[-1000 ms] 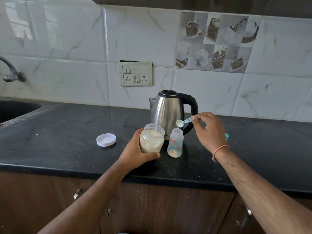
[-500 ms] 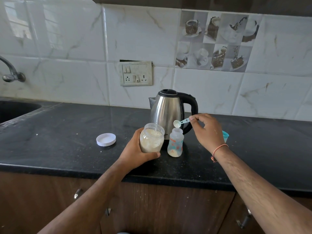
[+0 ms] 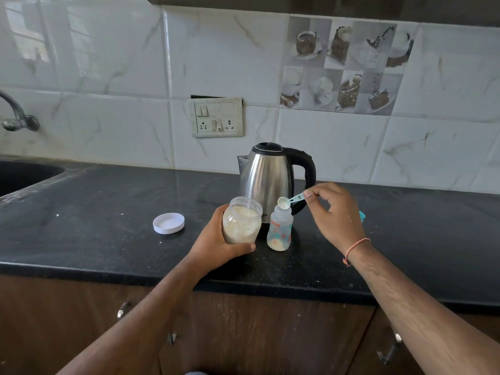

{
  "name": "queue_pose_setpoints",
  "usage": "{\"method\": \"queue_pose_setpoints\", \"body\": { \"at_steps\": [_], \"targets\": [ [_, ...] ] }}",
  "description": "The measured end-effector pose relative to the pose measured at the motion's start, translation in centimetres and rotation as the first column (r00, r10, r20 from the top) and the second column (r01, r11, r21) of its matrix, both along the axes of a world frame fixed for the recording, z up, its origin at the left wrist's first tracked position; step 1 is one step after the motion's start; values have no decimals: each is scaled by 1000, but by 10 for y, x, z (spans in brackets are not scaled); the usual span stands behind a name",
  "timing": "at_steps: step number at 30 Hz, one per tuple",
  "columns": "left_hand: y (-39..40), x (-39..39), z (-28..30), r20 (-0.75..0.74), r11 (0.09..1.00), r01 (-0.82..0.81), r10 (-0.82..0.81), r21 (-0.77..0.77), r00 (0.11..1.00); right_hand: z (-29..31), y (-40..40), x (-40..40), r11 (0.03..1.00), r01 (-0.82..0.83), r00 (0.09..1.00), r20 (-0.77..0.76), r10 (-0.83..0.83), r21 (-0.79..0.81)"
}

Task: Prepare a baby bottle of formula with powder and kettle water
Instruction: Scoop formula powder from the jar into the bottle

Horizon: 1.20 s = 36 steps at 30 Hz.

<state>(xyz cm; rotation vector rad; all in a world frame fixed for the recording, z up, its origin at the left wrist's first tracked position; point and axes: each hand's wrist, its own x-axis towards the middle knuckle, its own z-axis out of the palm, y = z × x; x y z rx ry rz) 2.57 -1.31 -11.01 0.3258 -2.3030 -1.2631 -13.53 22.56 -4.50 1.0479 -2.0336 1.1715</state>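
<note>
Bottle (image 3: 280, 228) under scoop (image 3: 290, 200) | right hand (image 3: 335, 212) pinches scoop | left hand (image 3: 216, 239) grips jar (image 3: 242, 223)

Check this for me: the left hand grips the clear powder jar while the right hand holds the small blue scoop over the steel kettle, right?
Not quite. In the head view the small blue scoop is over the open baby bottle, not the steel kettle. The rest holds.

White marble-look wall tiles (image 3: 113, 63) reflect window light at upper left; a patterned coffee-cup tile (image 3: 343, 69) sits at upper right; a switch plate (image 3: 217, 117) hangs mid-wall; the black stone worktop (image 3: 94, 212) tops brown wooden cabinets (image 3: 257, 334); a tap (image 3: 16, 117) overhangs a dark sink (image 3: 24, 175).
</note>
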Motion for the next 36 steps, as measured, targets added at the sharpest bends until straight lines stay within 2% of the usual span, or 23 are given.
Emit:
{"method": "queue_pose_setpoints", "body": {
  "at_steps": [3, 5, 12, 18, 20, 23, 25, 27, 29, 32, 36],
  "targets": [
    [0, 0, 0, 3, 1000, 0, 0, -1, 1000, -1, 7, 3, 998, -7, 967, -255, 24, 69],
    [0, 0, 0, 8, 1000, -1, 1, -3, 1000, -1, 8, 5, 990, 12, 929, -367, 41, 142],
    [0, 0, 0, 7, 1000, -1, 1, -9, 1000, 0, 6, 8, 977, 70, 879, -476, 37, 204],
    [0, 0, 0, 2, 1000, -1, 1, -7, 1000, -2, 5, 8, 985, 82, 911, -413, -12, 151],
    [0, 0, 0, -1, 1000, 0, 0, -7, 1000, -2, 3, 10, 996, 50, 950, -311, -25, 75],
    [1, 1, 0, -2, 1000, 1, -1, -11, 1000, 2, -4, 14, 998, 23, 998, -54, -26, -59],
    [1, 1, 0, -3, 1000, 1, -1, -16, 1000, 9, -8, 17, 992, 13, 993, 115, 2, -128],
    [1, 1, 0, -2, 1000, 2, -2, -20, 1000, 15, -12, 21, 989, -22, 983, 176, 48, -149],
    [1, 1, 0, -4, 1000, 4, -4, -25, 1000, 19, -18, 24, 991, -83, 986, 139, 97, -104],
    [1, 1, -1, -16, 1000, 6, -7, -31, 1000, 20, -32, 29, 983, -176, 984, 39, 174, 53],
    [1, 1, -2, -44, 999, 0, -2, -41, 999, 16, -45, 39, 949, -187, 981, -5, 195, 254]
  ]
}}
